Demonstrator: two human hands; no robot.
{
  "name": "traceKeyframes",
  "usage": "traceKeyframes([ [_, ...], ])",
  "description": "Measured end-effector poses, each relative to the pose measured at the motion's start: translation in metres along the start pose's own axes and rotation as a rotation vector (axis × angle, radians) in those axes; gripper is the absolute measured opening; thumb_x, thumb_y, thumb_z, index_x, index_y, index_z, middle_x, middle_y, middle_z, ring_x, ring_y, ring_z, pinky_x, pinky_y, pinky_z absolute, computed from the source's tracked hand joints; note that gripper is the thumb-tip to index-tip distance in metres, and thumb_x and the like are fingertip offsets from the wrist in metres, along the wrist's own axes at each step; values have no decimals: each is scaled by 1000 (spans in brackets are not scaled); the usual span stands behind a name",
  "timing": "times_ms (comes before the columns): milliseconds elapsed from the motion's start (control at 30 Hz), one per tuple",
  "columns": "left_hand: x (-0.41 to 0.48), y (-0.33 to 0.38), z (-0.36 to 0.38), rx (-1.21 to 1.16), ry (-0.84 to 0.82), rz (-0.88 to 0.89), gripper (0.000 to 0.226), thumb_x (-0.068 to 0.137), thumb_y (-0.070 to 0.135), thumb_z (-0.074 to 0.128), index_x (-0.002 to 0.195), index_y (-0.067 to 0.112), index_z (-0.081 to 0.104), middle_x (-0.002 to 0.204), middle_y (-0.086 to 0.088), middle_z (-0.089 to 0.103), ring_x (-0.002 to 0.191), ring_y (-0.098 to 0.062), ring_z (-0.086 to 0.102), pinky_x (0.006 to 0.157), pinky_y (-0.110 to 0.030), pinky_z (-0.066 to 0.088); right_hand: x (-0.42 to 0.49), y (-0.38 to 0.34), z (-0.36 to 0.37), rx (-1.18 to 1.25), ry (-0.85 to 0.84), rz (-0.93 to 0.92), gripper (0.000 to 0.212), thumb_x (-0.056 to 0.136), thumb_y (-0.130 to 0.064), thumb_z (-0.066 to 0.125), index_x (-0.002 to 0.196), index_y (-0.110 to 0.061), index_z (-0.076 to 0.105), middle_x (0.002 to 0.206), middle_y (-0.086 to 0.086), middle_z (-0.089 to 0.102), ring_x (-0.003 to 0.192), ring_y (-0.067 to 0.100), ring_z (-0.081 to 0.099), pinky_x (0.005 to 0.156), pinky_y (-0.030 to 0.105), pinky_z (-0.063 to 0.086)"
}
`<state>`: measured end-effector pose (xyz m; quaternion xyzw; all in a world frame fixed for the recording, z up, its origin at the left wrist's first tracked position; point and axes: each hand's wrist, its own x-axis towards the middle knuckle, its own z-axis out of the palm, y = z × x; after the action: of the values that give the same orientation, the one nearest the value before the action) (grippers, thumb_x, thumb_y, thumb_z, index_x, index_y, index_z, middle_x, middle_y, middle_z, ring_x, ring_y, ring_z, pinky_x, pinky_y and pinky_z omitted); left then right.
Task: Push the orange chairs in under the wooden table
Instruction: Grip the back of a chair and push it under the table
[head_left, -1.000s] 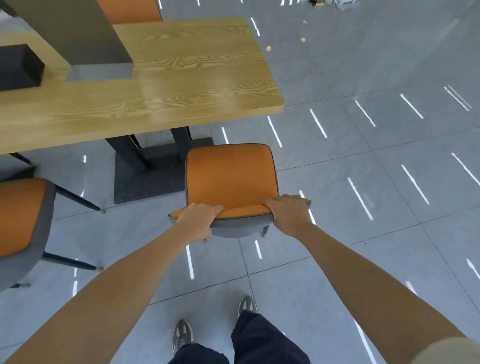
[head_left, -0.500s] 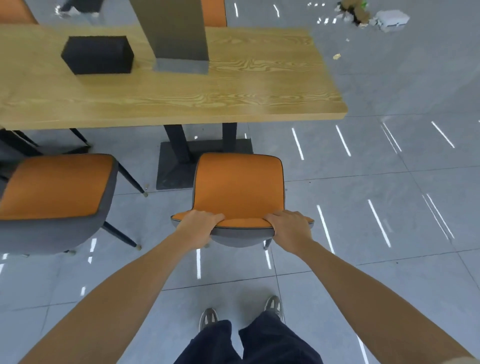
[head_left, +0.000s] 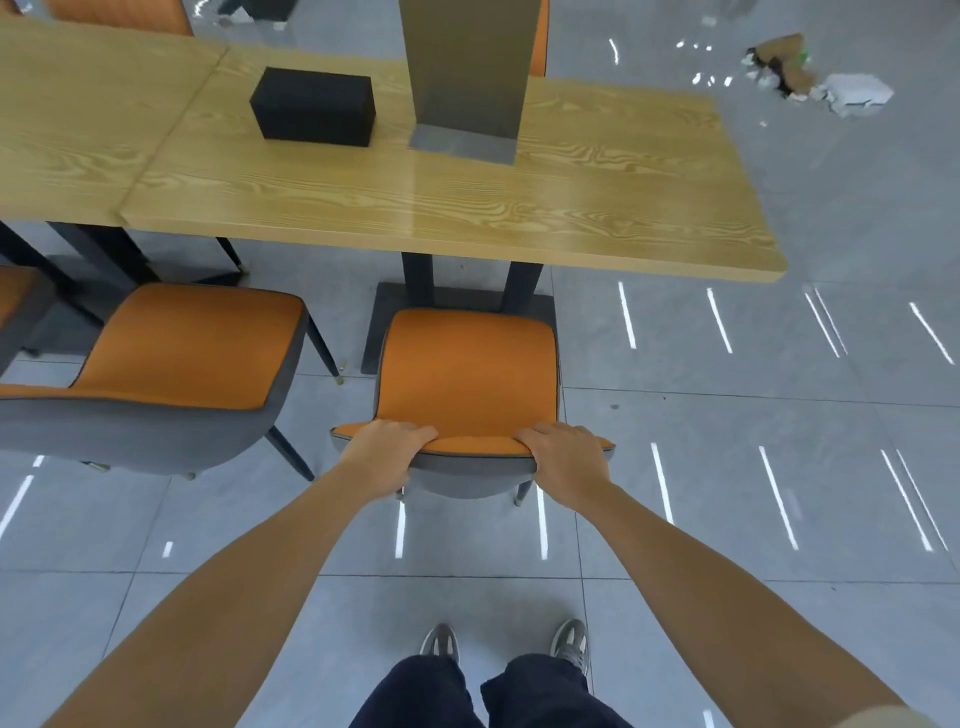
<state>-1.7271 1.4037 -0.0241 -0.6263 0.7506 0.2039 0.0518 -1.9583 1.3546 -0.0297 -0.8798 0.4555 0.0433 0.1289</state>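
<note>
An orange chair (head_left: 467, 379) with a grey shell stands in front of me, facing the wooden table (head_left: 467, 208). My left hand (head_left: 387, 452) grips the left end of its backrest top and my right hand (head_left: 569, 457) grips the right end. The seat's front edge sits just short of the table's near edge, over the black table base (head_left: 384, 306). A second orange chair (head_left: 192, 353) stands to the left, out from the table and turned at an angle.
A black box (head_left: 311, 106) and a grey upright column (head_left: 467, 78) stand on the table. More orange chairs (head_left: 119, 13) show behind the table. Debris (head_left: 810, 73) lies on the grey tiled floor at the far right. My feet (head_left: 504, 644) are behind the chair.
The view has swung left and the table now spans the frame. The held chair has come square to the table and closer to its edge. Both hands keep their hold.
</note>
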Motion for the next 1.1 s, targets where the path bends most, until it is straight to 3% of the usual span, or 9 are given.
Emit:
traceKeyframes([
  [200, 14, -23, -12, 15, 4, -29, 44, 80, -5, 48, 117, 17, 52, 106, -8, 62, 94, -25, 59, 70, -31, 43, 30, -12, -6, 14, 2, 8, 38, 84, -4, 48, 117, -21, 55, 106, 3, 63, 97, 26, 56, 78, 35, 42],
  [433, 25, -31, -18, 30, -5, -18, 55, 82, -2, 50, 131, 22, 42, 118, -5, 60, 104, -26, 57, 84, -37, 49, 45, -9, -11, -50, -6, -2, 35, 85, -3, 46, 114, -20, 54, 105, 4, 63, 95, 27, 57, 78, 36, 43],
  [567, 25, -28, -17, 39, 15, -20, 58, 83, -4, 50, 133, 23, 40, 124, -4, 57, 112, -24, 53, 91, -38, 44, 44, -9, -14, -67, -25, 5, 30, 86, -5, 49, 113, -18, 51, 105, 5, 62, 96, 27, 57, 80, 36, 42],
  [767, 13, -15, -12, 108, 83, -183, 49, 85, -3, 51, 129, 14, 37, 132, -11, 43, 122, -29, 42, 102, -47, 35, 37, -17, -8, -108, -19, 132, 31, 84, -7, 55, 111, -17, 46, 108, 5, 59, 102, 28, 52, 87, 37, 39],
  [933, -3, -5, -1, 199, 75, -288, 61, 95, 17, 46, 144, 13, 10, 155, -14, 9, 144, -33, 11, 111, -53, 24, 30, -24, -3, -74, 27, 224, 45, 83, -12, 61, 120, -16, 37, 120, 6, 54, 112, 28, 47, 95, 38, 37],
  [1100, -18, 18, 6, 189, 130, -358, 62, 98, 36, 32, 146, 14, -1, 157, -13, 2, 144, -35, 4, 111, -61, 16, 15, -26, -1, -37, 35, 171, 65, 91, -29, 54, 141, -12, 16, 148, 13, 26, 137, 31, 25, 114, 45, 19],
])
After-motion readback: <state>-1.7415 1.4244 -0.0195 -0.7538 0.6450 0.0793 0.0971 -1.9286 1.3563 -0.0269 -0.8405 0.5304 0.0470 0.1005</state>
